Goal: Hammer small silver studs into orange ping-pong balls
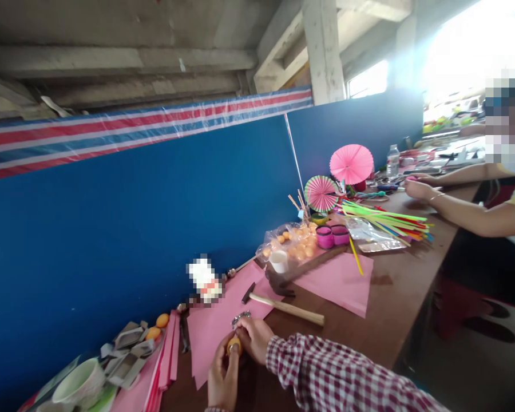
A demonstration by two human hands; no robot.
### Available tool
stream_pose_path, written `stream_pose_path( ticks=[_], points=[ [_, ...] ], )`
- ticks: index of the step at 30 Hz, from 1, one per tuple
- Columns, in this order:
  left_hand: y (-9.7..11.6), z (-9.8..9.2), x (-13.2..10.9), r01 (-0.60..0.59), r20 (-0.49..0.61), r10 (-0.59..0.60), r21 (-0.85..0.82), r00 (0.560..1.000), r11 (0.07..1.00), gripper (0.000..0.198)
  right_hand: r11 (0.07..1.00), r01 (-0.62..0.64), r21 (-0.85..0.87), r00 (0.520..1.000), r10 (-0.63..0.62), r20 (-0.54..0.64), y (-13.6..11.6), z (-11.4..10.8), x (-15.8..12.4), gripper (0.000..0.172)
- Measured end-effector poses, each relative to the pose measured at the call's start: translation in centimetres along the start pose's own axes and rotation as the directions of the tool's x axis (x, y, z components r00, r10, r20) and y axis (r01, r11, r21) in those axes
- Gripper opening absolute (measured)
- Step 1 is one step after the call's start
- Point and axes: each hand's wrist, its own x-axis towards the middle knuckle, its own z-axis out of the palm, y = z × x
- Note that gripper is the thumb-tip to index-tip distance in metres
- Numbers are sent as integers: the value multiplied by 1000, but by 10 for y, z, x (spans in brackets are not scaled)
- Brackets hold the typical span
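Both my hands meet low in the head view over the brown table (395, 303). My left hand (222, 377) and my right hand (251, 339) pinch a small orange ball (234, 345) between their fingertips. My right forearm wears a red and white checked sleeve (326, 372). A sheet of pink paper (214, 326) lies just under the hands. A small metal piece (240, 316) sits on it right above my fingers. A wooden-handled hammer (285, 306) lies beyond my right hand.
A blue partition (154, 217) runs along the table's far side. A cup (79, 384) and folded grey pieces (129, 352) lie at left. A bag of orange balls (294, 243), pink paper fans (351, 163), coloured sticks (386, 220) lie further along. Another person's arms (459, 209) rest at right.
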Motion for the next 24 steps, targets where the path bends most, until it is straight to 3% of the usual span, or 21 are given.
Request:
stream_pose_path(
  ticks=[8, 17, 24],
  points=[
    [4, 2, -2, -8, -8, 7, -12, 1000, 1000, 46, 1000, -14, -28, 1000, 14, -3, 0, 1, 0, 22],
    [1, -1, 1, 86, 47, -81, -101, 996, 991, 53, 997, -14, -75, 1000, 15, 16, 0, 1, 1, 25],
    [-4, -2, 5, 116, 0, -117, -130, 993, 985, 50, 983, -74, -167, 995, 83, 47, -9, -3, -1, 27]
  ],
)
